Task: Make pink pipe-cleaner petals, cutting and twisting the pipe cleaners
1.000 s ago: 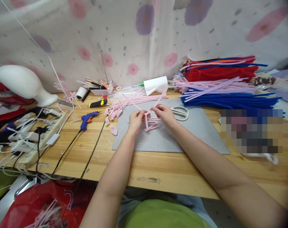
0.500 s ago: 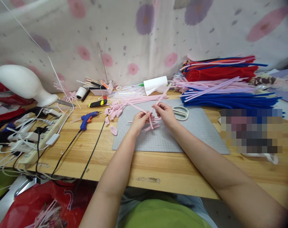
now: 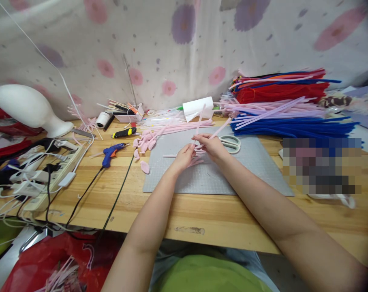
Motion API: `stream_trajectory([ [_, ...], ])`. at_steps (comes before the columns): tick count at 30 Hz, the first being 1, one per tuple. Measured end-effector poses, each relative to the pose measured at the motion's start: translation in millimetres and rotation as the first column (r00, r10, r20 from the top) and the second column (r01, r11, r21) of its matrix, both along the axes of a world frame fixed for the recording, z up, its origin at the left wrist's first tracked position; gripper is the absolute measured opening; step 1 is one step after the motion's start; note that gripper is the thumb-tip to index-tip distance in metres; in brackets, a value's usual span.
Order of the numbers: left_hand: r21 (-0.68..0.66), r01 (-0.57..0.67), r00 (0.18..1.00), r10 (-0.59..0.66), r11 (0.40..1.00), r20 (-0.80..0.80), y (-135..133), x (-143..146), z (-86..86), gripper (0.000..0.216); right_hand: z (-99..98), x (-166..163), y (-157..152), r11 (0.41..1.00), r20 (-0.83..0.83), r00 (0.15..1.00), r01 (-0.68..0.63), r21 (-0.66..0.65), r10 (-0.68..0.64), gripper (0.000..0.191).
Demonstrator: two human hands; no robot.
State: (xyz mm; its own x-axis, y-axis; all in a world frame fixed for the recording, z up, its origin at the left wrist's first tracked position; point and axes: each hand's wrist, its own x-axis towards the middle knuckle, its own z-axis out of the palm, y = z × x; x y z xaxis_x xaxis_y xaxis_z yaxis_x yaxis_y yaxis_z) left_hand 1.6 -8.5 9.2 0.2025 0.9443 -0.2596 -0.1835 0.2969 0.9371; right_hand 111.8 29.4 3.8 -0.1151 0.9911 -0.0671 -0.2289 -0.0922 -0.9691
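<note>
Above the grey cutting mat (image 3: 251, 174), my left hand (image 3: 184, 157) and my right hand (image 3: 212, 147) meet, fingertips pinched close together on pink pipe cleaners. One pipe cleaner (image 3: 201, 117) sticks up from between the fingers, and another (image 3: 222, 127) slants up to the right past my right hand. My fingers hide where these two come together. More cut pink pipe cleaners (image 3: 169, 156) lie on the mat under and beside my left hand. Just behind my right wrist are the pale handles of a pair of scissors (image 3: 238, 142).
Pink petal-shaped pieces (image 3: 145, 167) lie left of the mat. Farther left are a blue glue gun (image 3: 110, 155), a yellow-black utility knife (image 3: 125, 132) and a power strip (image 3: 67, 164) with tangled cords. Bundles of blue pipe cleaners (image 3: 293, 127) and red ones (image 3: 281, 94) stand back right.
The pipe cleaner that slanted left over my left hand now points up between the hands; the other leans farther right. My right fingers have moved slightly left, closer to my left fingers.
</note>
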Motion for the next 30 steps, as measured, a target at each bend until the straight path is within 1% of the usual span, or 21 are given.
stream_trajectory([
  [3,-0.026,-0.028,0.999,0.028,0.999,0.016,0,3,1.4,0.023,1.0,0,1,0.998,-0.052,0.997,0.060,-0.027,-0.062,0.031],
  [6,0.002,-0.030,1.000,0.030,1.000,-0.004,-2,6,1.2,0.026,3.4,1,2,0.994,-0.078,0.992,0.099,-0.050,-0.103,0.031],
  [12,0.079,0.024,1.000,-0.024,0.997,-0.002,-2,6,-4.5,0.027,6.1,8,3,0.995,-0.026,0.995,0.093,-0.038,-0.094,0.025],
  [15,0.080,0.050,0.999,-0.051,0.996,0.006,-4,5,-4.4,0.027,8.9,12,5,0.998,0.005,0.999,0.042,-0.055,-0.042,0.024],
  [17,0.071,0.035,0.999,-0.036,0.997,0.012,-5,6,-4.7,0.028,11.9,16,5,0.996,-0.009,1.000,-0.018,-0.085,0.017,0.024],
  [19,0.071,-0.027,1.000,0.026,0.997,0.015,-5,6,-5.9,0.028,14.8,19,5,0.991,-0.067,0.995,-0.080,-0.104,0.073,0.028],
  [22,0.088,-0.139,0.990,0.139,0.986,0.007,-4,6,-7.8,0.028,16.6,21,3,0.984,-0.144,0.977,-0.169,-0.064,0.158,0.034],
  [23,0.090,-0.157,0.988,0.157,0.984,0.003,-3,6,-8.1,0.028,16.2,20,2,0.980,-0.131,0.974,-0.193,-0.043,0.186,0.034],
  [25,0.085,-0.168,0.986,0.169,0.982,-0.005,-2,5,-8.5,0.028,14.1,16,0,0.979,-0.048,0.977,-0.206,-0.001,0.206,0.031],
  [28,0.105,-0.166,0.986,0.168,0.980,-0.013,0,4,-11.0,0.029,10.5,7,-1,0.988,0.085,0.987,-0.145,0.061,0.140,0.027],
  [30,0.147,-0.146,0.988,0.151,0.978,-0.017,2,3,-14.6,0.029,9.1,3,0,0.992,0.110,0.991,-0.080,0.093,0.069,0.028],
])
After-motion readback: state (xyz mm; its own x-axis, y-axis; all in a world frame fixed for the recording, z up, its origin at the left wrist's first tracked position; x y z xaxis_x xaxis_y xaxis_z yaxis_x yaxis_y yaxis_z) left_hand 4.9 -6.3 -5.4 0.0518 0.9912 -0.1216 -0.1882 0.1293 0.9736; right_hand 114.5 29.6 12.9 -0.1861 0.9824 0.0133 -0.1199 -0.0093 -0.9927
